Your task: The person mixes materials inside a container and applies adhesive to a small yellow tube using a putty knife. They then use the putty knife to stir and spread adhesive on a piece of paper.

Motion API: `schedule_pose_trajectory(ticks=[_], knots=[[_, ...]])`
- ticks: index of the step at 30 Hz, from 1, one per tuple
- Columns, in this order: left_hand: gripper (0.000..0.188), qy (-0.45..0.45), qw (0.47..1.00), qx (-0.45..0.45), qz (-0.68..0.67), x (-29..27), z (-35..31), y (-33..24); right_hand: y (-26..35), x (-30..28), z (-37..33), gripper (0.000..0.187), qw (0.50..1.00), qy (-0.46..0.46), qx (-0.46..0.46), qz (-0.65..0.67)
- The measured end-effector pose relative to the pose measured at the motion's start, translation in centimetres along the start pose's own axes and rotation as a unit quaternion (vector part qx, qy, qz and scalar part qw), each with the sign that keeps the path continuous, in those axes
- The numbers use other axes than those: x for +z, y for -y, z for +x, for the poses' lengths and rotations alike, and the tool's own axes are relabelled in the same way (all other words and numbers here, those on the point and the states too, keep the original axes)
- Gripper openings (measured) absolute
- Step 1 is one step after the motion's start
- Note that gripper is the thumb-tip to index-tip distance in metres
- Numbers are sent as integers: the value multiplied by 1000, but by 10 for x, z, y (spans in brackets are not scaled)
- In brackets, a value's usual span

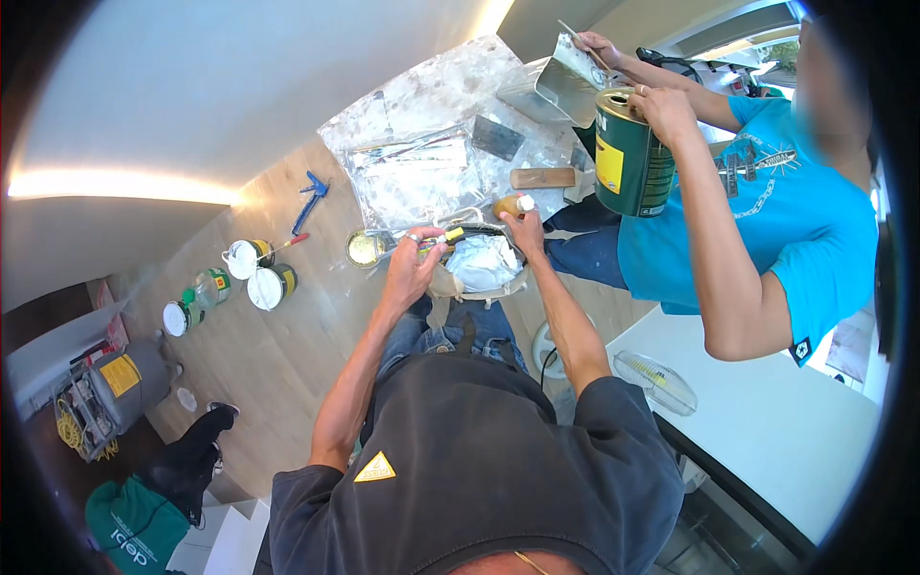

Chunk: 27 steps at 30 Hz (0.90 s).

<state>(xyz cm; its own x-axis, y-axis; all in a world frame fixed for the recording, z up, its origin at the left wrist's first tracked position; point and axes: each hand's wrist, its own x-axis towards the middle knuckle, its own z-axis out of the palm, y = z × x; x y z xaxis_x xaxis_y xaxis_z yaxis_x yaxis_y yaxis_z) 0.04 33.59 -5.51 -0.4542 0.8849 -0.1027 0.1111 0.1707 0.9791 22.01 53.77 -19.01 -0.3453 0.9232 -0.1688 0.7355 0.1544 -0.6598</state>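
The left hand (414, 264) gripped a yellow tool (454, 234) near the bag (447, 285); the right hand (525, 233) adjoined the bottle (504, 207), its grasp indeterminable.

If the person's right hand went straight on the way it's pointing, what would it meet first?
The right hand would first meet the brownish container with a white cap, just ahead of it. They may already be touching; depth is hard to judge here.

A blue caulking gun (310, 198) lies on the floor (326, 316), right of a grey machine (149, 369).
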Motion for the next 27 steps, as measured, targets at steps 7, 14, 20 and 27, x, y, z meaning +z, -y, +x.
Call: schedule_pose_trajectory(ticks=[7, 14, 20, 27], knots=[[25, -20, 999, 3, -36, -8, 0, -5, 18, -43, -53, 59, 992, -126, -1, 14], [23, 24, 998, 22, -59, -2, -9, -6, 127, -43, -128, 28, 938, 35, -26, 345], [22, -17, 994, 109, -13, -5, -21, -40, 207, -33, -142, 22, 876, 55, -58, 476], [24, -105, 991, 62, -54, 2, -38, -49, 235, -48, -127, 21, 864, 132, -97, 475]])
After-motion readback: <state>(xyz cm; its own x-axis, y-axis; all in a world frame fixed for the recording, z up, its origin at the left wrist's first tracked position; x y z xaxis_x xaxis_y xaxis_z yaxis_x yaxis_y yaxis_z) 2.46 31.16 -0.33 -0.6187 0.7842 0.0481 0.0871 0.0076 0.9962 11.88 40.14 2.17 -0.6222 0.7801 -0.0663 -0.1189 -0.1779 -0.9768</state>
